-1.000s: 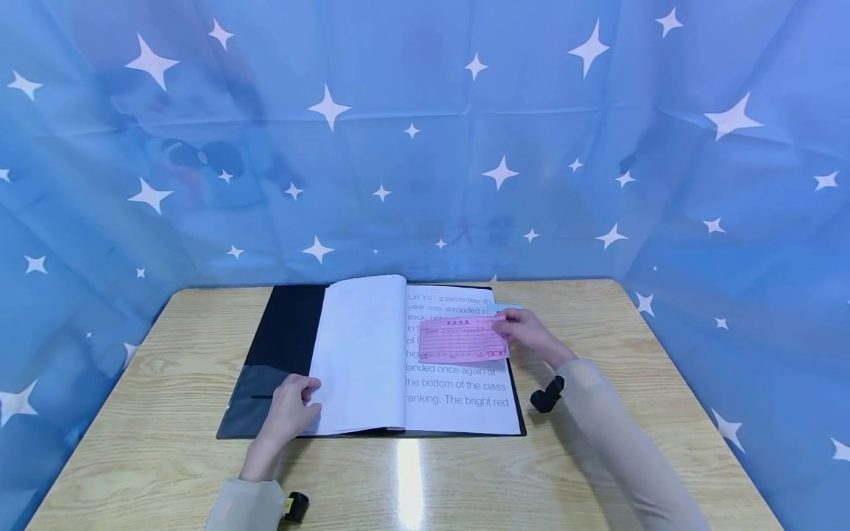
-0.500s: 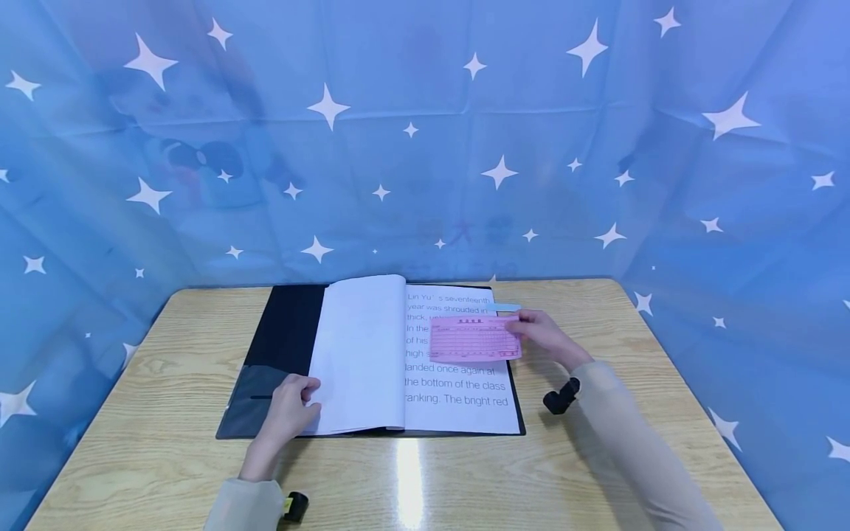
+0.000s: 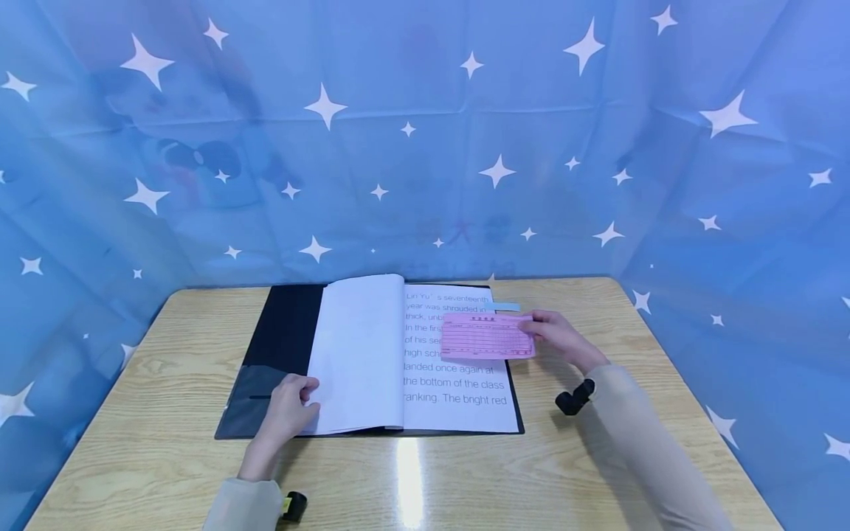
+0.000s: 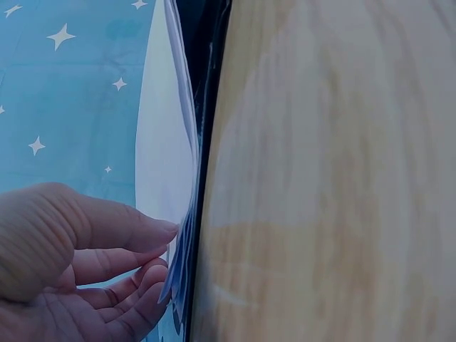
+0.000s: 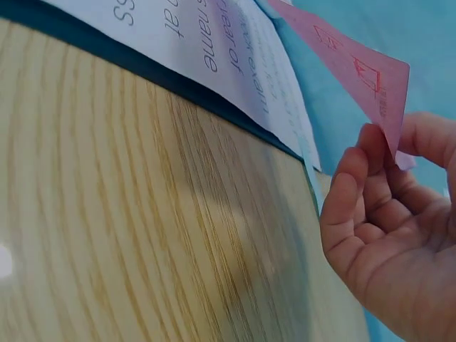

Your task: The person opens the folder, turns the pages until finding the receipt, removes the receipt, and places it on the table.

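A black folder (image 3: pixel 285 328) lies spread on the table with white pages inside. Its left page (image 3: pixel 358 354) is blank, and large print fills the right page (image 3: pixel 454 402). At the lower left edge of the blank page, my left hand (image 3: pixel 290 405) pinches the page edges (image 4: pixel 184 263) between thumb and fingers. My right hand (image 3: pixel 561 338) holds a pink printed form (image 3: pixel 485 338) by its right end, with the thumb on one face and fingers on the other in the right wrist view. The form overlaps the printed page and reaches past its right edge.
A light blue tab (image 3: pixel 506 307) sticks out from the right page near its top, just above the pink form. The wooden table (image 3: pixel 505 479) ends at a blue curtain (image 3: pixel 412 169) with white stars at the back and sides.
My right hand has drawn the pink form to the right, uncovering more of the print and letting the form pass the folder's edge. The left hand stays at the page edge.
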Demonstrator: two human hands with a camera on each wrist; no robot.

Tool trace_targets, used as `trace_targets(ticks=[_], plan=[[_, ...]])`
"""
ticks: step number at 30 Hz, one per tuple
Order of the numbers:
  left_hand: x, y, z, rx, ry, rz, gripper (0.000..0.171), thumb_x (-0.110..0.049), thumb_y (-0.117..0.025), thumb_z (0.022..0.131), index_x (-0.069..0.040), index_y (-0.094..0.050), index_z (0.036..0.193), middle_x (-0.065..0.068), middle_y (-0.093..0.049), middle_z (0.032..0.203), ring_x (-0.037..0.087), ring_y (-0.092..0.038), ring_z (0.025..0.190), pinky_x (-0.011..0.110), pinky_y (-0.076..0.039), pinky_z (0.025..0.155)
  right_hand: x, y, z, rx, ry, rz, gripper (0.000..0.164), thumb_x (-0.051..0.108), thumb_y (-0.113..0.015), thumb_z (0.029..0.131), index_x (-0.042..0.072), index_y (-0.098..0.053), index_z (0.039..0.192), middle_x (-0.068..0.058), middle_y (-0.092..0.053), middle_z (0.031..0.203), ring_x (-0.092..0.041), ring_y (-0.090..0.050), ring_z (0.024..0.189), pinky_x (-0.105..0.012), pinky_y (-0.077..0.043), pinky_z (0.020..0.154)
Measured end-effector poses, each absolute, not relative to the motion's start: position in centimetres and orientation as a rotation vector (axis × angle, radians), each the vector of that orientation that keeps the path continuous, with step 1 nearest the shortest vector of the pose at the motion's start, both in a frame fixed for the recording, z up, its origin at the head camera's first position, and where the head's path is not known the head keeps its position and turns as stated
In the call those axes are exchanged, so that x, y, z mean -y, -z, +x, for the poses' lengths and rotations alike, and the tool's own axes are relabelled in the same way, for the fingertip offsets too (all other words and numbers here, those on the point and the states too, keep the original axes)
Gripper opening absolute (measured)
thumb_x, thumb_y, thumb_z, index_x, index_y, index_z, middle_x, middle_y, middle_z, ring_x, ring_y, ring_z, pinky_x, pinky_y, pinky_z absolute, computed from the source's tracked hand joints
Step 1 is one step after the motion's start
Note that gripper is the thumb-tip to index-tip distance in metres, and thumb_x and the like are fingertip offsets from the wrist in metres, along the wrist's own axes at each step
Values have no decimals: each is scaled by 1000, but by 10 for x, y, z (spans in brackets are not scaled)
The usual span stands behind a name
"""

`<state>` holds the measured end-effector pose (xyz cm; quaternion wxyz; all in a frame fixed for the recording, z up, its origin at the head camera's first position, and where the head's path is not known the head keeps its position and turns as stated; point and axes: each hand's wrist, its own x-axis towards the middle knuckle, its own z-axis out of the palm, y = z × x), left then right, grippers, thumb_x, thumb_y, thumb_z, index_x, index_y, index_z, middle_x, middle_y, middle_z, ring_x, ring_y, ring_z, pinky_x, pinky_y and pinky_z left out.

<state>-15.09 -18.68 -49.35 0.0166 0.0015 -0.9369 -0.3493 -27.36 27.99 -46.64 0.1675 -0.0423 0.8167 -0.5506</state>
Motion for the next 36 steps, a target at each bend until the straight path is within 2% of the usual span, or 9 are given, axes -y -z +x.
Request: trace_targets(ticks=[8, 23, 30, 36], plan=[[187, 493, -151, 2915, 1090, 0, 29, 7, -65, 72, 10, -63, 101, 11, -51, 85, 23, -48, 77, 34, -43, 67, -294, 465, -270, -2271, 1643, -128, 42, 14, -54, 94, -18, -46, 120, 3, -62, 86, -6, -56, 76, -24, -46, 69], [187, 493, -151, 2922, 1085, 1, 29, 6, -66, 73, 10, -63, 101, 11, -51, 86, 23, -48, 77, 35, -44, 68, -323, 464, -262, -2175, 1730, -131, 38, 14, -52, 95, -15, -45, 119, 3, -62, 90, -7, -59, 80, -23, -50, 70], [188, 492, -149, 2937, 1085, 16, 30, 6, -66, 73, 10, -63, 103, 12, -51, 87, 24, -48, 78, 35, -44, 68, -337, 465, -257, -2108, 1771, -143, 29, 12, -50, 96, -7, -49, 117, 3, -63, 93, -8, -60, 82, -23, -50, 73], [187, 491, -150, 2922, 1089, -1, 29, 6, -65, 73, 10, -63, 101, 11, -51, 85, 23, -48, 77, 35, -44, 67, -353, 466, -252, -2075, 1808, -171, 13, 7, -48, 96, 5, -56, 106, 3, -64, 90, -8, -61, 80, -23, -51, 70]])
